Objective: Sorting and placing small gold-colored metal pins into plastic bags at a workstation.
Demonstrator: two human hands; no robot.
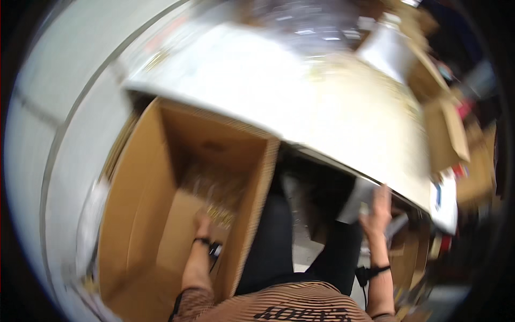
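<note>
My left hand reaches down into a large open cardboard box on the left. It is beside a pile of clear plastic packs with gold-coloured bits at the box's far end. Blur hides its fingers, and whether they grip a pack does not show. My right hand is at the front edge of the white table, fingers stretched out and pointing away from me. A whitish flat piece lies just left of its thumb, under the table edge; I see nothing held in this hand.
A blurred heap of clear plastic packs lies at the table's far side. Open cardboard boxes crowd the right end. White papers stick out at the right corner. My legs are under the table, right of the large box.
</note>
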